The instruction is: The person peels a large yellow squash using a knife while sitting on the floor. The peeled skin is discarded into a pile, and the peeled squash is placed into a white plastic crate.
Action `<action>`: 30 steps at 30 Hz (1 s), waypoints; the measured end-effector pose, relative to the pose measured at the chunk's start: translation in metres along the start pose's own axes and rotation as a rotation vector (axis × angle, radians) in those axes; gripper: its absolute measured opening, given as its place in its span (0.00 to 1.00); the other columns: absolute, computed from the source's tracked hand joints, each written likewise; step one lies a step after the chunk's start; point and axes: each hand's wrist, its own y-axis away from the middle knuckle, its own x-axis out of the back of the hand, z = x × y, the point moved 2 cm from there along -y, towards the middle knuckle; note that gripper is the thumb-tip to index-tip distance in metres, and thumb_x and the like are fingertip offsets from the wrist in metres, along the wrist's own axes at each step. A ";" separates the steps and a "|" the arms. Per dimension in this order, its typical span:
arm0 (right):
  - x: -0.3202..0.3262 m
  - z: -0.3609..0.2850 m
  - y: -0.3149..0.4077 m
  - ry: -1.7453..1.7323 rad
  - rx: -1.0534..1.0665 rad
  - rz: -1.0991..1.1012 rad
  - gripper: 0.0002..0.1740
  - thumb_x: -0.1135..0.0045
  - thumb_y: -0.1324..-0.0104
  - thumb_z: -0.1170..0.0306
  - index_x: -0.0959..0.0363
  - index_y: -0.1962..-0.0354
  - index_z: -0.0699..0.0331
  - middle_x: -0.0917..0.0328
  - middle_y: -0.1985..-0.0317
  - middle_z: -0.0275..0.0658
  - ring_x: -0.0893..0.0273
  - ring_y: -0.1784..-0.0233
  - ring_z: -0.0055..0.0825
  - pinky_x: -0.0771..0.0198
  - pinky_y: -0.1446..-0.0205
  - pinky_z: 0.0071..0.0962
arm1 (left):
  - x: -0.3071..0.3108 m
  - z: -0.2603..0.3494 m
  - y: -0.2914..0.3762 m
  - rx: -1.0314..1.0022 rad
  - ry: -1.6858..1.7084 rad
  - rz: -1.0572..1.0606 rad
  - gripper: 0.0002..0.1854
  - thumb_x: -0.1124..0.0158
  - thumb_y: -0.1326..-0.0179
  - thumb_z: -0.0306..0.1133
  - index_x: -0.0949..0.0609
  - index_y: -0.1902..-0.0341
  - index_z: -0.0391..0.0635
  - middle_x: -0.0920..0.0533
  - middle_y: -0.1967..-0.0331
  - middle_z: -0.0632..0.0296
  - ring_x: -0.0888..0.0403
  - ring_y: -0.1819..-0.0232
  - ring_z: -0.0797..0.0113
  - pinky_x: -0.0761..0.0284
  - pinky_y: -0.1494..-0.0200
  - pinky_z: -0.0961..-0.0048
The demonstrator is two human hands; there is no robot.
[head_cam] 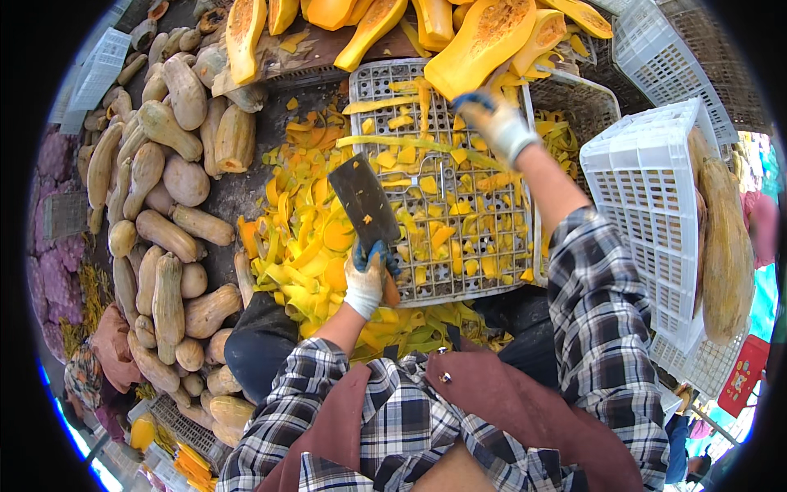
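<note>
My left hand (367, 275), in a white and blue work glove, is closed around the handle of a cleaver (366, 200) with a broad dark blade. My right hand (497, 126), gloved alike, is at the near end of a large halved squash (486, 46) lying cut side up; whether its fingers grip it cannot be told. Between the hands is an upturned plastic crate (464, 296) strewn with squash bits and peel strips. On its top lies a metal-framed peeler (427, 178). More peeled squash halves (245, 40) are heaped on a wooden board at the far side.
Peelings (301, 240) pile up left of the crate and beneath it. Many whole squashes (169, 230) cover the ground at left. At right, a white crate (645, 215) holds unpeeled squashes, and a crate of peelings (581, 92) stands beside the upturned one. Another person (110, 357) is at lower left.
</note>
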 end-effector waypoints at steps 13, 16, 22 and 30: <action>-0.085 0.043 0.070 1.055 0.064 0.234 0.43 0.51 0.30 0.41 0.52 0.23 0.45 0.59 0.19 0.44 0.57 0.17 0.48 0.61 0.16 0.50 | 0.057 0.058 0.070 -0.117 0.401 0.004 0.08 0.36 0.32 0.32 0.21 0.55 0.42 0.21 0.75 0.59 0.21 0.78 0.62 0.19 0.75 0.60; -0.110 0.066 0.126 0.945 0.102 0.213 0.44 0.58 0.28 0.39 0.53 0.23 0.50 0.58 0.19 0.47 0.59 0.17 0.48 0.67 0.15 0.50 | 0.090 0.096 0.122 -0.207 0.341 0.017 0.07 0.36 0.32 0.31 0.20 0.55 0.42 0.19 0.72 0.61 0.19 0.73 0.64 0.17 0.70 0.64; -0.267 0.104 0.299 1.109 0.425 -0.534 0.43 0.60 0.26 0.41 0.53 0.23 0.54 0.62 0.19 0.47 0.67 0.15 0.47 0.72 0.17 0.58 | 0.143 0.084 0.193 -0.186 0.325 0.117 0.08 0.37 0.33 0.26 0.22 0.52 0.43 0.20 0.72 0.60 0.20 0.73 0.65 0.17 0.70 0.64; -0.254 0.105 0.351 0.619 0.369 -0.700 0.37 0.39 0.35 0.46 0.31 0.33 0.52 0.40 0.26 0.48 0.39 0.25 0.48 0.41 0.24 0.37 | 0.155 0.041 0.171 -0.191 -0.011 0.168 0.25 0.37 0.38 0.24 0.25 0.35 0.47 0.18 0.67 0.58 0.22 0.74 0.66 0.24 0.71 0.70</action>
